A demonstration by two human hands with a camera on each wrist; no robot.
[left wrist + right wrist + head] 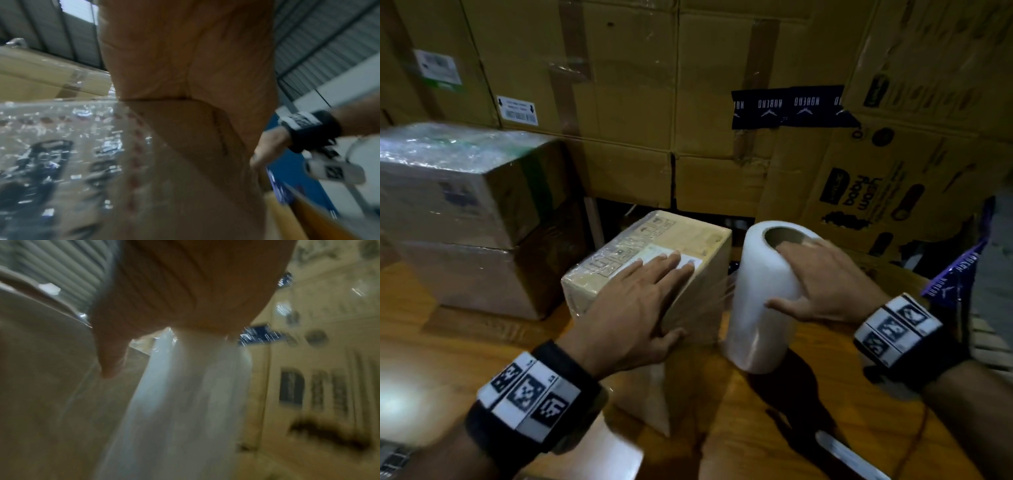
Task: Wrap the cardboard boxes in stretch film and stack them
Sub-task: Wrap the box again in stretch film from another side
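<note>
Dark tape [791, 108] printed "NOBERO", seen upside down, is stuck across the large corrugated cartons [637, 113] stacked behind the wooden table [441, 346], and one carton to the right bears an inverted "baby" print. The small cardboard box [654, 260], smooth and rectangular with a white barcode label and handling symbols under glossy film, is pressed flat on its top by the left hand [633, 308], fingers straight and thumb down its near side. Just beside it to the right, the white cylindrical stretch film roll [763, 298] is gripped by the right hand [822, 284], fingers hooked into its cardboard core, a film strand stretched to the box; two film-wrapped boxes [465, 212] are stacked at left
</note>
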